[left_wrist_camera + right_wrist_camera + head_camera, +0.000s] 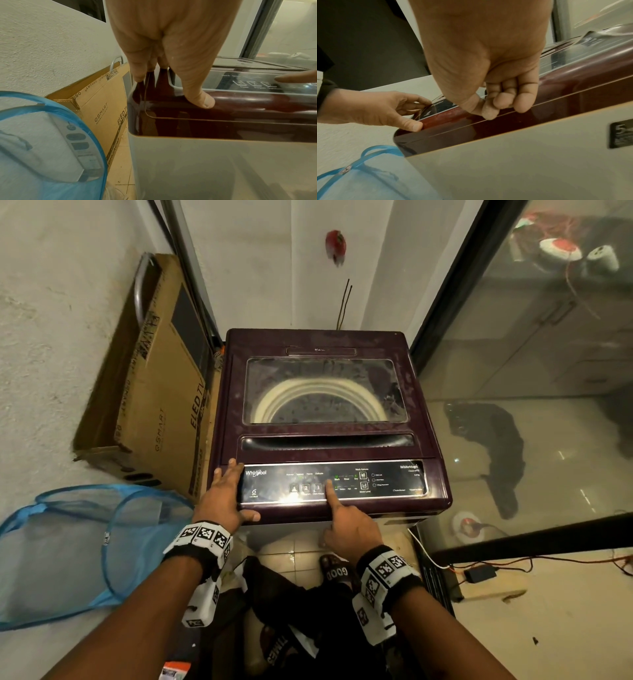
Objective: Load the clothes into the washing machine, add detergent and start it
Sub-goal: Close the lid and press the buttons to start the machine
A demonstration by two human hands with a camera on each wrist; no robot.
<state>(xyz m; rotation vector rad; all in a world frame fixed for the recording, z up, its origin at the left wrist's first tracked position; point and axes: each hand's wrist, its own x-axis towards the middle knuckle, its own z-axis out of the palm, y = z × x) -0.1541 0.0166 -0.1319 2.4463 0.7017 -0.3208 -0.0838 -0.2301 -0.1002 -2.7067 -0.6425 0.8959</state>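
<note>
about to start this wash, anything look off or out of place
Mostly fine: the washing machine lid is shut and level. One oddity: a dark cloth lies crumpled on the floor behind the glass partition.

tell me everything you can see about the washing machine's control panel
The control panel is a glossy black strip with a pale rim along the front of the maroon top, below the shut lid. It carries white labels, three numbered buttons and small green lights. The right hand puts its forefinger just right of button 3; the left hand rests at its left end.
</note>
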